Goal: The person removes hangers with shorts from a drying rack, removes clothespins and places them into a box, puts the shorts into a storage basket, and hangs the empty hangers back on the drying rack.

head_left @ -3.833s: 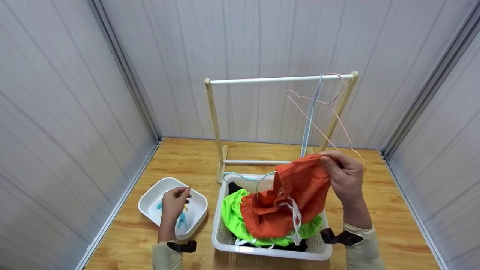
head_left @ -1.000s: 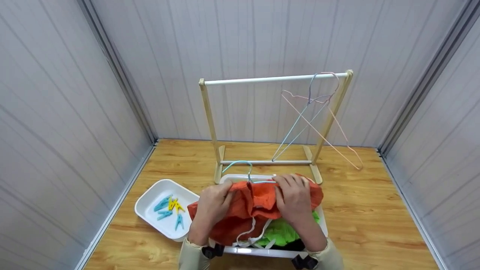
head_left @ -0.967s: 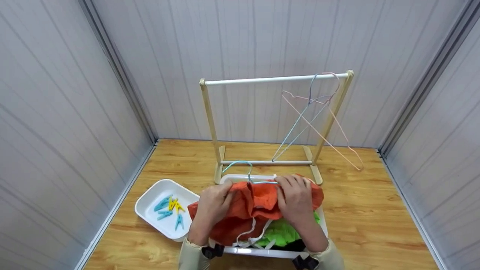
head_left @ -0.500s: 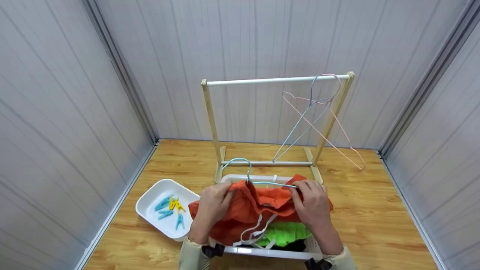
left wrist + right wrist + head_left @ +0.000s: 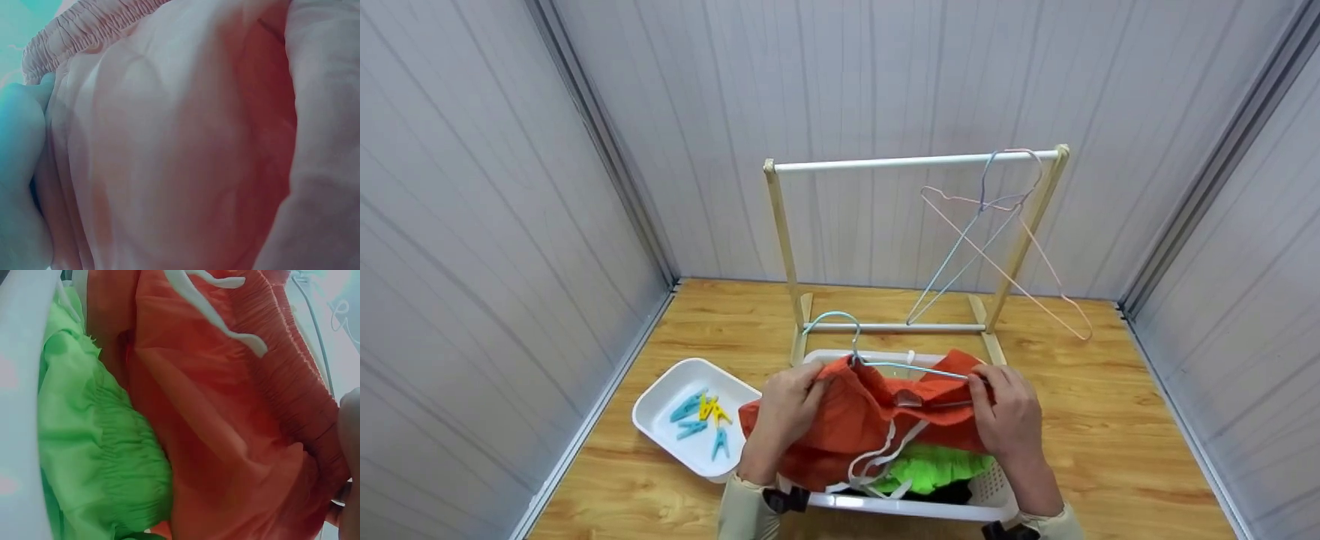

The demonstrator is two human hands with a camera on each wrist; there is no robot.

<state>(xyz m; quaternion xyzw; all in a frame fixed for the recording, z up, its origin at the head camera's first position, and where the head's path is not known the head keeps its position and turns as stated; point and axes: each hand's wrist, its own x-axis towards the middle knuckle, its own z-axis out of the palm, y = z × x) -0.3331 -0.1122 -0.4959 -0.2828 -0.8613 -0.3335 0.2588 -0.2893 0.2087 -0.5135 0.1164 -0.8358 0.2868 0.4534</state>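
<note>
Orange drawstring shorts (image 5: 840, 427) with a gathered waistband and white cords are stretched between both hands, over the laundry basket. My left hand (image 5: 789, 405) grips the waistband on the left, beside the hook of a light-blue hanger (image 5: 911, 367). On the right, my right hand (image 5: 1009, 411) pinches the waistband together with the hanger's arm. Part of the hanger lies inside the waist opening, hidden by cloth. The left wrist view is filled by the shorts (image 5: 163, 135), gathered waistband at the top. Bright green cloth (image 5: 107, 455) lies beside the shorts in the right wrist view.
The white basket (image 5: 915, 508) under the shorts holds green and black clothes. At left stands a white tray (image 5: 660, 435) with blue and yellow clothespins (image 5: 706, 409). Behind is a rack (image 5: 915, 161) with a pink hanger (image 5: 997, 261) and a blue-purple hanger (image 5: 946, 259) near its right end.
From holding the shorts alone, my right hand came to the waistband, and my left hand left the tray to grip it too. Over the last second my right hand slid right, spreading the waist.
</note>
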